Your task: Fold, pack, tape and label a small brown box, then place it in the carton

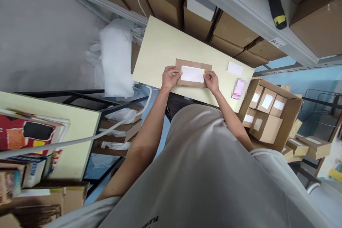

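A flat brown cardboard box (193, 84) lies on the pale yellow tabletop (160, 46) in front of my body. Over its top face is a blank-looking white label (192, 74) with small yellow marks at its right end. My left hand (171, 77) pinches the label's left end, fingers closed, beside the box's left edge. At the other end my right hand (211, 81) pinches the label's right edge between thumb and fingers. Whether the label touches the cardboard all along, I cannot tell.
A second white label (235, 68) and a pixelated pink phone-like item (238, 89) lie to the right on the table. An open carton (290, 114) of labelled boxes stands beyond. Shelving (240, 10) with a black-yellow tool (276, 5) overhangs the back. A white cable (112, 133) crosses at left.
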### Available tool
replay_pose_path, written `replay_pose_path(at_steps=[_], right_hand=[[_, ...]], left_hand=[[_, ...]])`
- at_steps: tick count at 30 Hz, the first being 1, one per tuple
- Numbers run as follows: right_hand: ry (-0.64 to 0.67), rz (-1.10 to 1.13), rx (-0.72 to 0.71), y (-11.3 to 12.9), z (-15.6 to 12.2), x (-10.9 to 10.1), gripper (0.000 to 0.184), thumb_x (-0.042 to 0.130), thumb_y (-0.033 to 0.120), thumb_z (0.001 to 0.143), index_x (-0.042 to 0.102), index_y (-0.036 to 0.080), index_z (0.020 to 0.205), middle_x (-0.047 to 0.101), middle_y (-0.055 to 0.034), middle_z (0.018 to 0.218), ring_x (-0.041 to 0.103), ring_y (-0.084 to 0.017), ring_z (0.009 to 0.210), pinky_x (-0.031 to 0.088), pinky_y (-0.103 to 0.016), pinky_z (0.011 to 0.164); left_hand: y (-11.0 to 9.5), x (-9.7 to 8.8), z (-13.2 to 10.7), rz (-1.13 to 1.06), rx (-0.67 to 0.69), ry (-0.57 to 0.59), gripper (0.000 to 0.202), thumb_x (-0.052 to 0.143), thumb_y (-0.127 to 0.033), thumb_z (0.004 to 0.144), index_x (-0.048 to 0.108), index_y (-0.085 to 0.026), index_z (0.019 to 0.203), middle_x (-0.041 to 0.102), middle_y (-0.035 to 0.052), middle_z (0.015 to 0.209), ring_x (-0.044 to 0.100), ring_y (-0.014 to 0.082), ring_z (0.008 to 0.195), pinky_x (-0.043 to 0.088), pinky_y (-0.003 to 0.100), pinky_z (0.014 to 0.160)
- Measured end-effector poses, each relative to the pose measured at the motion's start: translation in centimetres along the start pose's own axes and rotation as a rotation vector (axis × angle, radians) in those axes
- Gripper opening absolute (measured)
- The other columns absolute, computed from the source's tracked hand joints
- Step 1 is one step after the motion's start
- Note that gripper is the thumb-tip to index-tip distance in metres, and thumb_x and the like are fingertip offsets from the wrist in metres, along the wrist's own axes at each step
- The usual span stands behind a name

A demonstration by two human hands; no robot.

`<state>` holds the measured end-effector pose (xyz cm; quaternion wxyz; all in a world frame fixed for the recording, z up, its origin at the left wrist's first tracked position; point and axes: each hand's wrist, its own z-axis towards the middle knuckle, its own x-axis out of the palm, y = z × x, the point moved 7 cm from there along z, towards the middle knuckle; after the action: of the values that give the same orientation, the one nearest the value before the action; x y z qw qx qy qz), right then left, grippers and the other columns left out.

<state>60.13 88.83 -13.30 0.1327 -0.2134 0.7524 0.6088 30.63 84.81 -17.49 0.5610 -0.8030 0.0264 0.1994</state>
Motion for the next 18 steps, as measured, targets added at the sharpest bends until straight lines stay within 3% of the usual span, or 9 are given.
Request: replay_pose_path(at_steps=[11,18], right_hand=[[0.012,-0.050,0.021,1.1,-0.5,-0.3,0.025,0.072,0.047,0.103,0.069,0.024,0.092,0.070,-0.0051,0.104,0.061,-0.020,0.089,0.059,-0.038,0.095],[0.032,-0.129,-0.033,1.7,-0.7,-0.1,0.017,0.074,0.039,0.100,0.067,0.026,0.093,0.065,-0.0011,0.098,0.059,-0.019,0.083,0.057,-0.037,0.092]], left_hand=[[-0.3,0.1,-0.4,-0.022,-0.002,0.002,0.019,0.090,-0.038,0.090,0.085,-0.021,0.097,0.071,0.0154,0.146,0.069,0.0342,0.143,0.069,0.042,0.104],[-1.5,0.3,-1.7,0.038,0.026,-0.045,0.008,0.085,-0.030,0.095,0.083,-0.023,0.097,0.070,0.0151,0.143,0.068,0.0333,0.145,0.064,0.046,0.112]])
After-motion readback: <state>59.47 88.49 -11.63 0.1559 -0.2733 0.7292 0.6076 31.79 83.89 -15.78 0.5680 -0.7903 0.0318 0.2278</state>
